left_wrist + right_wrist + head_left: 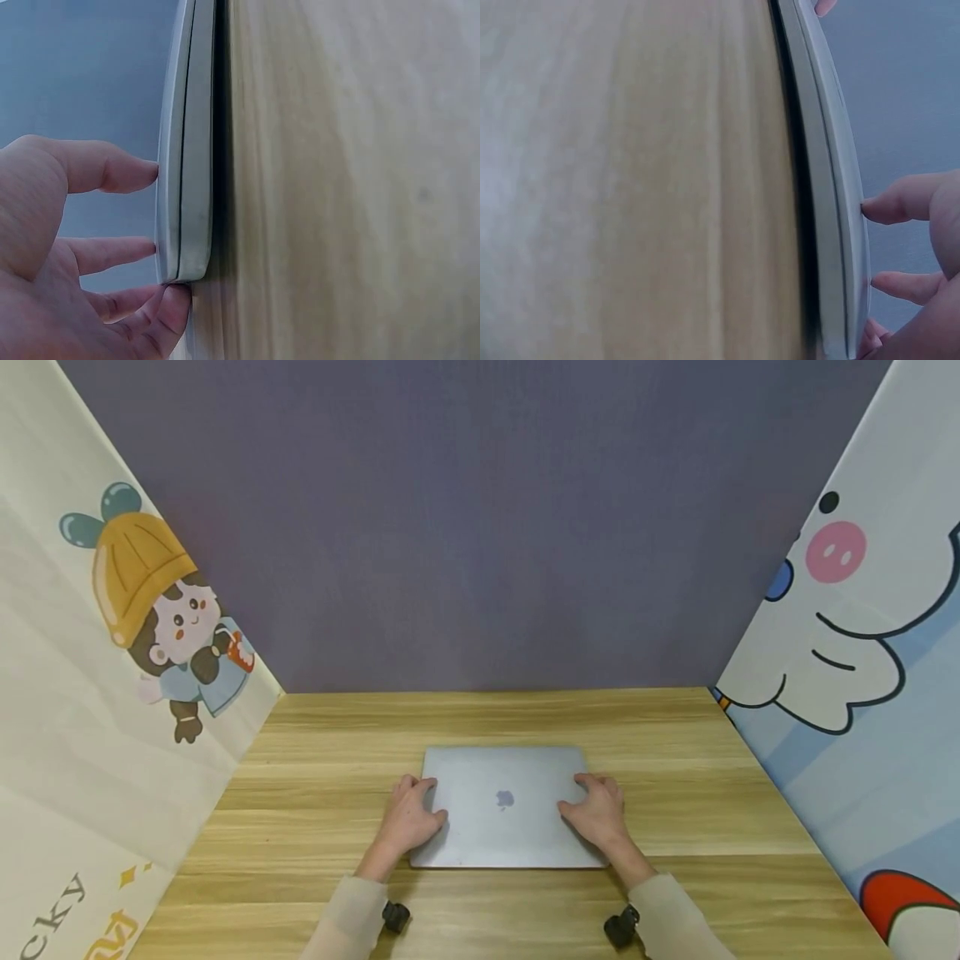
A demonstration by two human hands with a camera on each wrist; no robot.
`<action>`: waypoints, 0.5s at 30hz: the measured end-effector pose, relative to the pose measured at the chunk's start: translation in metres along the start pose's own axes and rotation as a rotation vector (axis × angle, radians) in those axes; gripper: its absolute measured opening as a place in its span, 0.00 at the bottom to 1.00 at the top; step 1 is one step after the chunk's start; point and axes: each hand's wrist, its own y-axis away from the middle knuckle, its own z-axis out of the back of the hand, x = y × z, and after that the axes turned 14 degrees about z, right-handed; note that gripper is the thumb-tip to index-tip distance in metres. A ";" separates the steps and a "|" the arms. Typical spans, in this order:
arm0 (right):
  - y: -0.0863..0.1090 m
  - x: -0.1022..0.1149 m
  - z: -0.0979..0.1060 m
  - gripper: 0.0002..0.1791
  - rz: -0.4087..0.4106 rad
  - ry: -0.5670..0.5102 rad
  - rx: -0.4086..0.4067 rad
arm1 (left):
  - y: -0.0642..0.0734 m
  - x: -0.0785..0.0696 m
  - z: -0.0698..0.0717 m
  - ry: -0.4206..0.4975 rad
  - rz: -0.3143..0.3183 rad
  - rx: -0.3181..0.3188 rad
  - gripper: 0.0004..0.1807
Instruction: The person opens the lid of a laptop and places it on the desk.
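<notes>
A closed silver laptop [502, 835] with a dark apple logo lies flat on the wooden table, its lid upward. At its left side my left hand [408, 818] holds it, thumb and index finger on the lid and the other fingers around the side edge. My right hand [597, 814] grips the opposite side in much the same way. In the left wrist view, the front edge of the laptop [196, 150] shows a thin dark seam between lid and base. The right wrist view shows that edge too, with the right thumb [896, 201] on the lid's rim.
The wooden table [337, 735] reaches back to a dark grey-purple panel [480, 527]. Cartoon-printed sheets stand at the left [75, 693] and the right [922, 710]. Black wrist cameras are strapped at both sleeves.
</notes>
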 end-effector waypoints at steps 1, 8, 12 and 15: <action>0.000 0.000 0.000 0.35 -0.001 0.001 0.001 | 0.001 0.000 0.000 0.000 0.001 0.000 0.34; 0.000 0.002 0.001 0.36 -0.009 0.003 0.006 | 0.003 0.001 0.000 0.001 -0.001 -0.001 0.34; 0.001 0.002 0.001 0.36 -0.011 0.011 0.009 | 0.003 0.002 -0.001 -0.003 -0.006 0.000 0.33; 0.003 0.002 0.002 0.36 -0.010 0.008 0.013 | 0.003 0.002 -0.002 -0.002 -0.009 -0.001 0.33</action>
